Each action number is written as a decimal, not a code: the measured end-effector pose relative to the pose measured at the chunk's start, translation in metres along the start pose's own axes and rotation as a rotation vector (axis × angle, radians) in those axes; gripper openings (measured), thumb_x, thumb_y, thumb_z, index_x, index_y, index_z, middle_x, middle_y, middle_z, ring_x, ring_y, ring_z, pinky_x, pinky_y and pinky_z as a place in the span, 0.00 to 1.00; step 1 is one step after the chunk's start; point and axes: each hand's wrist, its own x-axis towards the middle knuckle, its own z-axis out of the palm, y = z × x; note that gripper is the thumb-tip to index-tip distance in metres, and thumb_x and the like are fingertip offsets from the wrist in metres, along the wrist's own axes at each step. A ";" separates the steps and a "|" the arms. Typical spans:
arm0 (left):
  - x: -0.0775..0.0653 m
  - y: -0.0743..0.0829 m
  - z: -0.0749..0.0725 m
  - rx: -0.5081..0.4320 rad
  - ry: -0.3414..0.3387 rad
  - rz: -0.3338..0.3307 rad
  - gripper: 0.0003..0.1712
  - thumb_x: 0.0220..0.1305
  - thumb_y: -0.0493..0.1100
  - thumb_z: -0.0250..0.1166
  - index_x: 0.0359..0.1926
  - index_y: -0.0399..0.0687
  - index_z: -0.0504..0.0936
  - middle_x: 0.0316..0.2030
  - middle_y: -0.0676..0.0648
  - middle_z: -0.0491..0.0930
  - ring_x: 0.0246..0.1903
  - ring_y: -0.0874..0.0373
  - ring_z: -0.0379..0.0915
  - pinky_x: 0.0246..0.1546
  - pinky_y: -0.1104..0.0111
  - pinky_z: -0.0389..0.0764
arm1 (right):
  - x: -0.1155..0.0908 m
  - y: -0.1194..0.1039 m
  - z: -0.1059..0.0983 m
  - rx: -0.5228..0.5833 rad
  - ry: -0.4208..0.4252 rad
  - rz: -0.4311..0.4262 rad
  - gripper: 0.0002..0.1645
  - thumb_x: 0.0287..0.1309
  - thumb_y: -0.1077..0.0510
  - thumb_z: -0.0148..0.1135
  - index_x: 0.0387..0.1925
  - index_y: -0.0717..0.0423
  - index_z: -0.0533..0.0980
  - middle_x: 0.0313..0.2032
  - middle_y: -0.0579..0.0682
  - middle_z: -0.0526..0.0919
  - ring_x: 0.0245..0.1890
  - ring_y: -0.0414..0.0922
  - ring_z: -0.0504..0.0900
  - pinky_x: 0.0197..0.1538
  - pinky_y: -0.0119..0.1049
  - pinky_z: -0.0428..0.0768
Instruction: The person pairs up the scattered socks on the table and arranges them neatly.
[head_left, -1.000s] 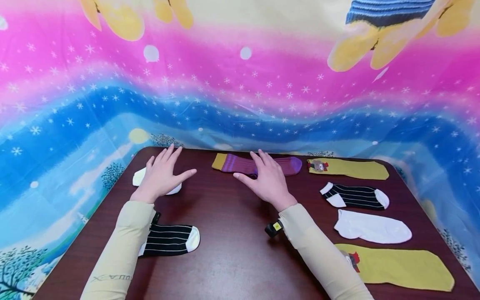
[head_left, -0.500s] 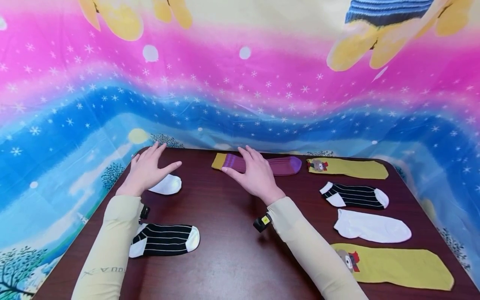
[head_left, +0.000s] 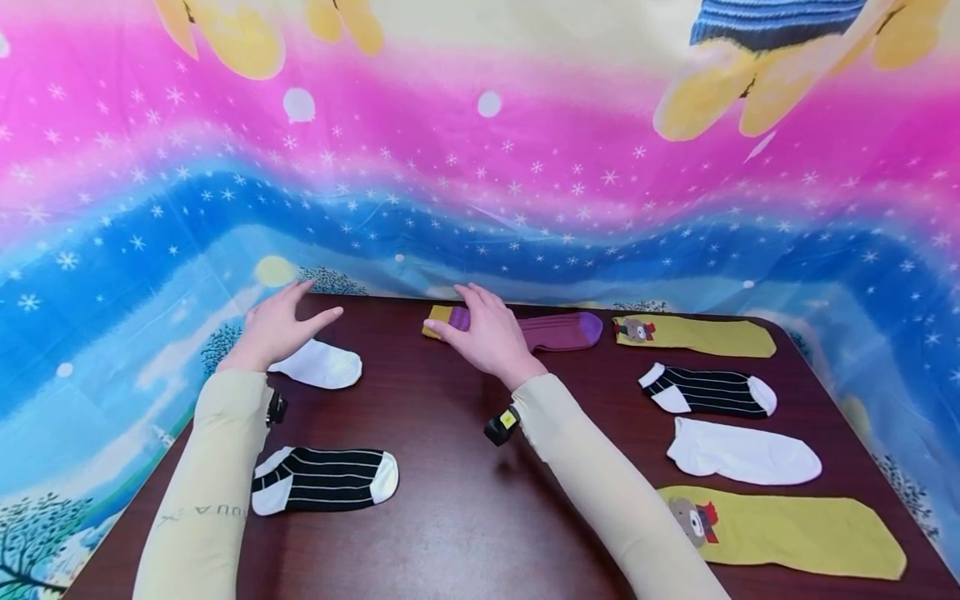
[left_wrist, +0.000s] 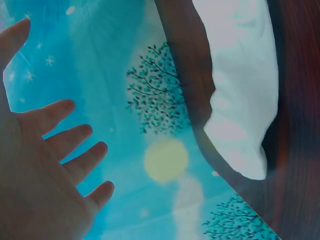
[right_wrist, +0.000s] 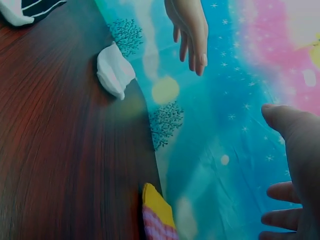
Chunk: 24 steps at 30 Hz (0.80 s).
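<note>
My left hand (head_left: 276,327) hovers above the far left of the table, beside a white ankle sock (head_left: 324,365) that it partly covers in the head view. Its fingers are spread and hold nothing; the left wrist view shows the palm and the same white sock (left_wrist: 245,80) lying apart from it. Over the purple sock with a yellow cuff (head_left: 561,332) hangs my right hand (head_left: 487,333), also holding nothing, and it hides part of that sock. A black striped sock with white heel and toe (head_left: 330,479) lies near the left forearm.
Down the right side lie a yellow sock with a bear (head_left: 712,337), a black striped sock (head_left: 712,393), a white sock (head_left: 746,452) and a larger yellow sock (head_left: 802,533). A printed cloth (head_left: 450,183) hangs behind the dark wooden table (head_left: 450,517).
Both hands have moved to the left above the table, uncovering more of the white sock and the left black striped sock. The socks have stayed in place.
</note>
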 end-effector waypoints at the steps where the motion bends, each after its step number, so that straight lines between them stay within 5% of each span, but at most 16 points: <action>1: 0.001 -0.002 0.000 -0.007 -0.008 -0.006 0.58 0.67 0.78 0.49 0.80 0.42 0.52 0.77 0.32 0.47 0.74 0.30 0.43 0.63 0.29 0.42 | 0.001 -0.001 0.002 0.009 -0.006 -0.003 0.56 0.58 0.17 0.51 0.77 0.45 0.61 0.76 0.51 0.60 0.75 0.53 0.57 0.72 0.53 0.57; 13: 0.004 -0.031 0.009 -0.061 -0.124 -0.077 0.54 0.72 0.70 0.51 0.78 0.31 0.52 0.73 0.26 0.53 0.71 0.27 0.48 0.65 0.34 0.54 | 0.008 -0.014 0.030 0.046 -0.051 -0.028 0.49 0.62 0.25 0.57 0.74 0.49 0.66 0.69 0.49 0.70 0.68 0.49 0.68 0.67 0.46 0.67; 24: -0.001 -0.057 0.035 -0.076 -0.158 -0.135 0.45 0.71 0.50 0.62 0.74 0.23 0.54 0.69 0.21 0.56 0.67 0.24 0.53 0.63 0.35 0.59 | 0.007 -0.020 0.056 0.084 -0.140 0.003 0.46 0.63 0.26 0.59 0.71 0.50 0.69 0.64 0.50 0.75 0.65 0.49 0.70 0.67 0.46 0.68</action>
